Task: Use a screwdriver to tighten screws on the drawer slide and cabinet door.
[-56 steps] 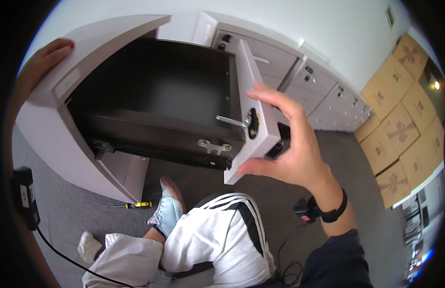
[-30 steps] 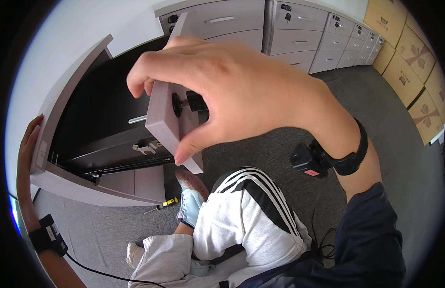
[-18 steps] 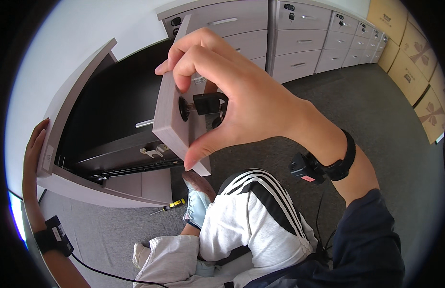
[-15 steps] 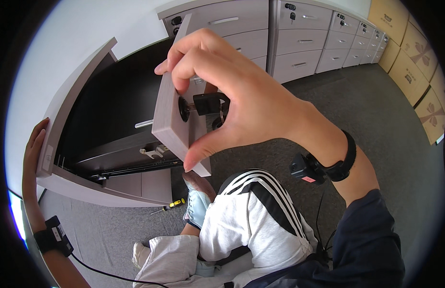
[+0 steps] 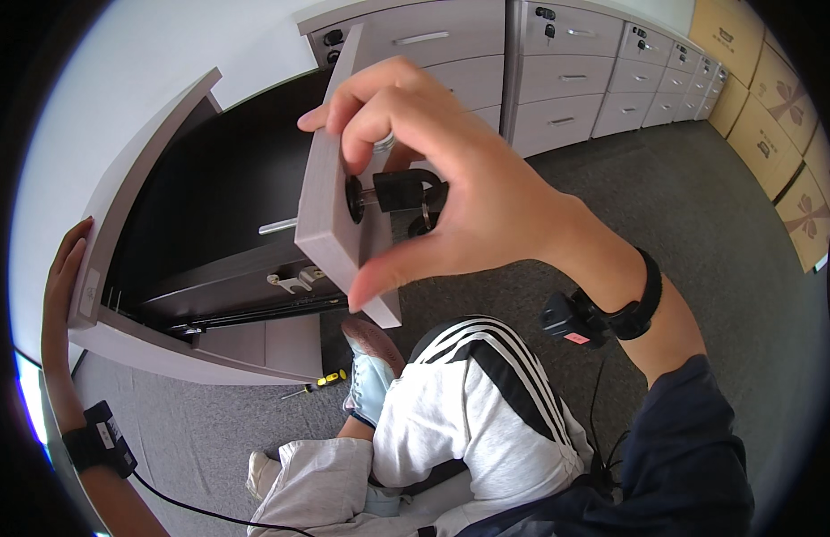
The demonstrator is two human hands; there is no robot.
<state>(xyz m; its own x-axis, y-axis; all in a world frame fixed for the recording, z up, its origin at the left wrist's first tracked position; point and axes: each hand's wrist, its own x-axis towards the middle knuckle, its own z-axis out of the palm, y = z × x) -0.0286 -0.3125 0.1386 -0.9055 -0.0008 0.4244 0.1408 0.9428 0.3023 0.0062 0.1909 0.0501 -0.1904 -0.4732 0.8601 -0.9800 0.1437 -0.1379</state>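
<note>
A grey wood-look cabinet (image 5: 213,365) stands at the left with its dark-lined drawer pulled out. My right hand (image 5: 487,183) is wrapped round the drawer front (image 5: 318,201), fingers over its upper edge and thumb against its lower part. A key with a black head (image 5: 402,191) sits in the lock (image 5: 354,199) beside the palm, and a second dark key hangs from its ring, partly hidden by the hand. At the far left my left hand (image 5: 68,255) lies flat along the cabinet's outer edge, fingers stretched out. A metal latch piece (image 5: 294,279) and black slide rail (image 5: 254,315) show below the drawer.
A yellow-and-black screwdriver (image 5: 325,381) lies on the grey carpet beside my shoe (image 5: 368,376). More drawer cabinets (image 5: 558,89) with keys in their locks line the back wall. Cardboard boxes (image 5: 773,134) are stacked at the right. Black cables run from my wrist straps.
The drawer front has moved slightly to the right, out from the cabinet, along with my right hand and the key. My left hand has stayed in place.
</note>
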